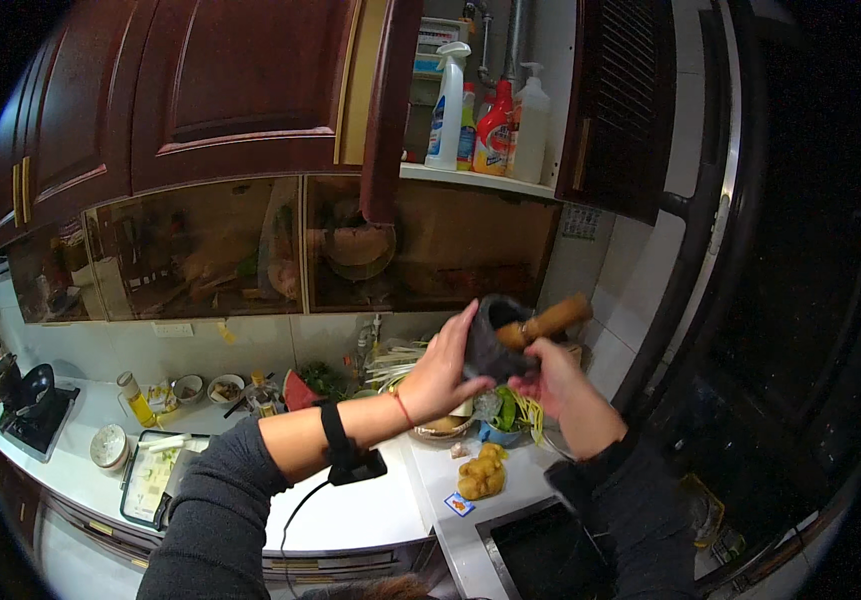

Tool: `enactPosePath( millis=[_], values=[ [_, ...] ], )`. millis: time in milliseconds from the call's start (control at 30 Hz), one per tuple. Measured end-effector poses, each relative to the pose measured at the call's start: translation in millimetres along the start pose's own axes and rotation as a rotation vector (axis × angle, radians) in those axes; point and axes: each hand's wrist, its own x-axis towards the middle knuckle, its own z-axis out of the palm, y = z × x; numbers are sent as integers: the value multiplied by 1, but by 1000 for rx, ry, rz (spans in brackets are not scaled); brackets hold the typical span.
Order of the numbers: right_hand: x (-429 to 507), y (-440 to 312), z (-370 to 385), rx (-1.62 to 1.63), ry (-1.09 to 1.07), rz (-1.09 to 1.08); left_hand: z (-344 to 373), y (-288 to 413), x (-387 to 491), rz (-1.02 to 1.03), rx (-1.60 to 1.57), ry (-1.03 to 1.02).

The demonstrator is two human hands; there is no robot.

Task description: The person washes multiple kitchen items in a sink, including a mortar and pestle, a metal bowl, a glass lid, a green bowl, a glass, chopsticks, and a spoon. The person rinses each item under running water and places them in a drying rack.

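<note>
A dark mortar [484, 346], tilted with its mouth toward the right, is raised above the counter between both hands. My left hand [441, 371] presses against its left side, palm flat on the wall and thumb underneath. At its lower right, my right hand [554, 375] grips the mortar. A wooden pestle [554, 319] leans out of the mouth above my right fingers; whether they also touch it is unclear from blur. Below lie a piece of ginger root [483, 472], a garlic piece [459, 450] and a small blue-edged card [459, 504] on the white counter.
A sink [550, 551] lies at the lower right. Behind the hands stand a basket [441, 431], a blue bowl of greens [501, 435] and a watermelon piece [299, 391]. Leftward are a cutting board [146, 491], bowls, an oil bottle [136, 401] and a stove [40, 427]. An open cabinet door [391, 112] hangs above.
</note>
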Motion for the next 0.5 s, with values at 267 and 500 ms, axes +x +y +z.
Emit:
enactPosePath(
  millis=[267, 500],
  values=[
    [15, -132, 36, -177, -50, -501, -25, -36, 141, 104, -316, 274],
    [69, -223, 57, -204, 63, -719, -44, -69, 257, 36, -247, 325]
  ],
)
